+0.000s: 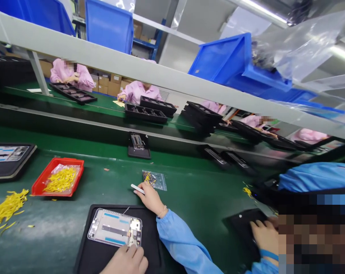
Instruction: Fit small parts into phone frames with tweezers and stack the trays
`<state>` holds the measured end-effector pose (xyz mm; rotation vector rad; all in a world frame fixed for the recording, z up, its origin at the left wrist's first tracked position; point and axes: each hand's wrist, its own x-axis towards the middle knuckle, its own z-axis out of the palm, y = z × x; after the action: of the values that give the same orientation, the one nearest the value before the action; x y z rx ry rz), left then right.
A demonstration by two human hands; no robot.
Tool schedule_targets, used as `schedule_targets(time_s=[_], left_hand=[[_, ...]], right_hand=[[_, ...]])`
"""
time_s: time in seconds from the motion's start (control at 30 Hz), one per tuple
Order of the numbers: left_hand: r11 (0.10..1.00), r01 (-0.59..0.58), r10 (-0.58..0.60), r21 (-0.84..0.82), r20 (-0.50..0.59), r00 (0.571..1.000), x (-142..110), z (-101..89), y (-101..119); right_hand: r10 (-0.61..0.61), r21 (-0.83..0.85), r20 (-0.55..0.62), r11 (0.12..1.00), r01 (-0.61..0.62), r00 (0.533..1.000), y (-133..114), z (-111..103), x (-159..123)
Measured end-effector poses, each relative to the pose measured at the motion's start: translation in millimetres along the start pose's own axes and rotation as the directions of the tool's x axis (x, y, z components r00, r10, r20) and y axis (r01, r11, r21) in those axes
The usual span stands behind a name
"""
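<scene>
A phone frame (113, 228) with blue strips, a dark central strip and an exposed circuit board lies on a black foam pad (155, 243). My left hand (126, 260) rests at its lower right edge, fingers curled against it, the fingertips partly hidden. Above the pad, my right hand (149, 198) is closed around a slim white tool (137, 188) with a rounded end. The tool's other end is hidden by my fingers. Right beside that hand, partly behind it, lies a clear zip bag (160, 182) of small dark and yellow pieces. A thin wire (126, 210) sticks up from the frame's top edge.
Left are a red tray (79, 176) of yellow strips, a loose yellow pile (8, 207) and another phone frame (9, 153). A small black holder (139, 151) stands ahead. A co-worker's hand (262, 234) is at right. Blue bins (109, 26) sit on the overhead shelf.
</scene>
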<state>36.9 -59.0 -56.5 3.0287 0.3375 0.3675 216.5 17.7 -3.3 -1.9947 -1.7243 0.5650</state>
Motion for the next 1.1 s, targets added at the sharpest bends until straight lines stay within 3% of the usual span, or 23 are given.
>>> schedule_targets(time_s=[0.1,0.17,0.27,0.33,0.4,0.47,0.53,0.6,0.63,0.67,0.77,0.83,0.93,1.0,1.03,1.1], left_hand=[[0.973,0.132,-0.141,-0.190,-0.038,0.989,0.8,-45.8,-31.4],[0.868,0.304,-0.350,-0.392,-0.048,0.936,0.3,-77.2,-56.7],[0.549,0.441,-0.586,-0.711,0.050,0.809,7.7,-107.7,-90.9],[0.266,0.417,-0.604,-0.869,0.187,0.775,14.5,-114.6,-107.2],[0.005,0.386,-0.535,-0.923,0.324,0.781,18.6,-115.1,-117.0],[-0.143,0.376,-0.444,-0.915,0.399,0.802,18.9,-113.6,-121.0],[-0.177,0.364,-0.391,-0.914,0.405,0.827,16.8,-111.9,-121.5],[-0.170,0.335,-0.387,-0.927,0.376,0.842,14.0,-109.9,-121.1],[-0.166,0.320,-0.401,-0.933,0.361,0.842,12.8,-108.7,-121.1],[-0.159,0.308,-0.423,-0.938,0.346,0.837,11.7,-107.4,-121.5],[-0.109,0.295,-0.502,-0.949,0.309,0.808,9.2,-103.4,-124.5],[-0.072,0.305,-0.546,-0.950,0.294,0.785,7.9,-101.2,-126.9],[-0.043,0.328,-0.574,-0.944,0.292,0.765,6.1,-98.5,-129.8],[-0.029,0.336,-0.577,-0.941,0.290,0.764,4.7,-96.9,-131.4],[-0.025,0.338,-0.577,-0.941,0.290,0.763,3.9,-96.2,-132.1],[-0.021,0.346,-0.579,-0.938,0.294,0.760,2.3,-95.3,-133.5]], right_hand=[[-0.052,0.098,-0.001,0.994,0.052,0.999,-6.6,-8.2,-3.1],[-0.092,0.225,0.009,0.970,0.087,0.996,-15.4,-12.7,-6.2],[-0.130,0.391,-0.043,0.910,0.136,0.991,-32.8,-13.8,-12.6],[-0.181,0.359,-0.154,0.906,0.226,0.971,-43.6,-11.5,-18.1],[-0.336,0.221,-0.285,0.888,0.403,0.898,-51.0,-8.5,-23.8],[-0.546,0.007,-0.357,0.810,0.587,0.758,-54.7,-6.4,-28.4],[-0.709,-0.213,-0.350,0.697,0.684,0.613,-56.5,-6.0,-30.4],[-0.775,-0.342,-0.305,0.632,0.696,0.553,-58.5,-6.9,-30.0],[-0.775,-0.355,-0.282,0.632,0.688,0.566,-59.8,-7.5,-29.4],[-0.751,-0.332,-0.262,0.660,0.674,0.607,-61.0,-8.3,-29.4],[-0.550,-0.096,-0.240,0.833,0.545,0.800,-61.0,-13.8,-38.2],[-0.412,0.046,-0.255,0.899,0.436,0.875,-52.7,-26.1,-55.3],[-0.322,0.093,-0.308,0.926,0.365,0.895,-15.1,-68.0,-94.6],[-0.244,0.128,-0.390,0.941,0.314,0.888,31.2,-108.4,-122.2],[-0.151,0.194,-0.486,0.942,0.275,0.861,59.3,-129.2,-134.3],[0.071,0.305,-0.683,0.932,0.195,0.727,117.0,-164.8,-153.2]])
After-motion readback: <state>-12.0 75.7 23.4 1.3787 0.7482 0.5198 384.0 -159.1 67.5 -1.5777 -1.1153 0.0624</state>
